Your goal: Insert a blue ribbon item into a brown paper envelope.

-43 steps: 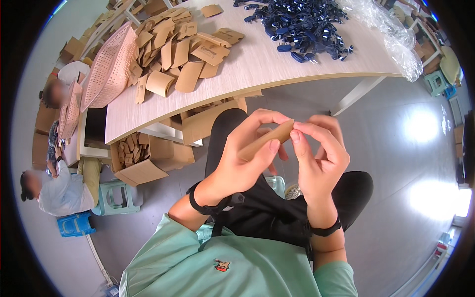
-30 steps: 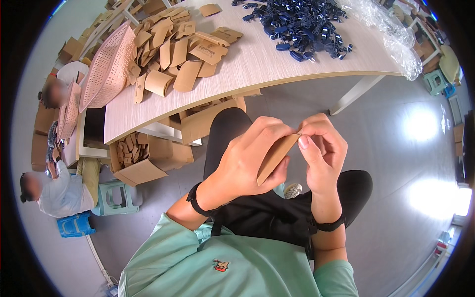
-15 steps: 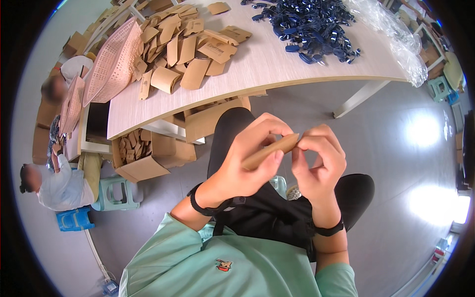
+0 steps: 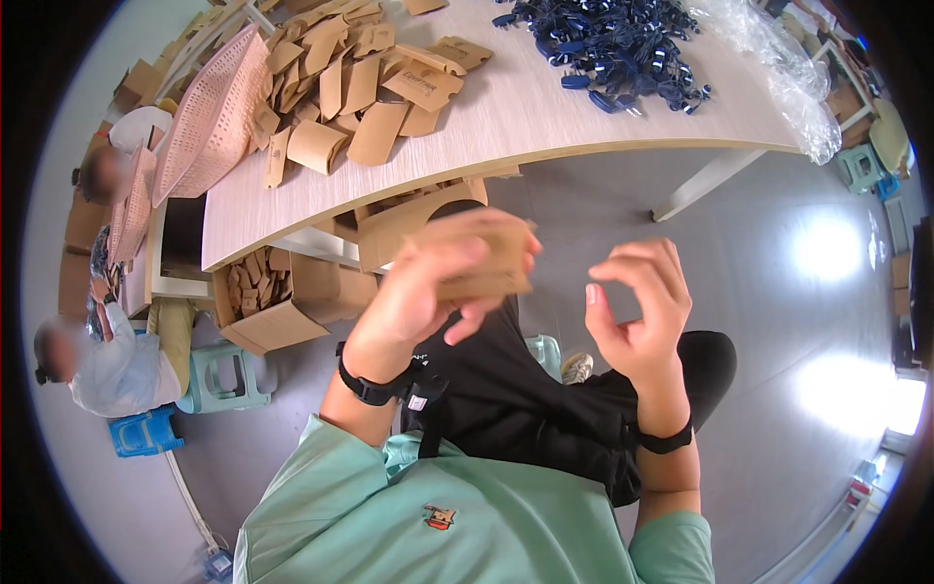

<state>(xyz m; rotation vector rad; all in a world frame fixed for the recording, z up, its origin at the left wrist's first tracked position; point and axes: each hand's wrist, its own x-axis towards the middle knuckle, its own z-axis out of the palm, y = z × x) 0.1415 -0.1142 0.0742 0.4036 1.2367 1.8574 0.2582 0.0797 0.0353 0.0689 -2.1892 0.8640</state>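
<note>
A small brown cardboard pillow box (image 4: 491, 268) is in my left hand (image 4: 404, 292), in front of the table's near edge. Motion smears both the fingers and the box, so its ends are hard to make out. Off to the right, apart from the box, my right hand (image 4: 642, 311) is raised with nothing in it, thumb and fingers curved and spaced apart. On the table (image 4: 545, 122), a heap of similar pillow boxes (image 4: 379, 131) lies at the left, and a tangled pile of dark blue corded items (image 4: 623, 49) lies farther right.
Pink perforated baskets (image 4: 214, 117) stand at the table's left end. Beneath the table is an open carton (image 4: 282, 326) of brown pieces. Clear plastic wrap (image 4: 778, 78) drapes over the right end. A seated co-worker (image 4: 117, 360) is at the far left, near a green stool (image 4: 224, 380).
My hands have separated. The left has carried the pillow box to the left, turning it, while the right has let go and moved slightly right, its fingers opening.
</note>
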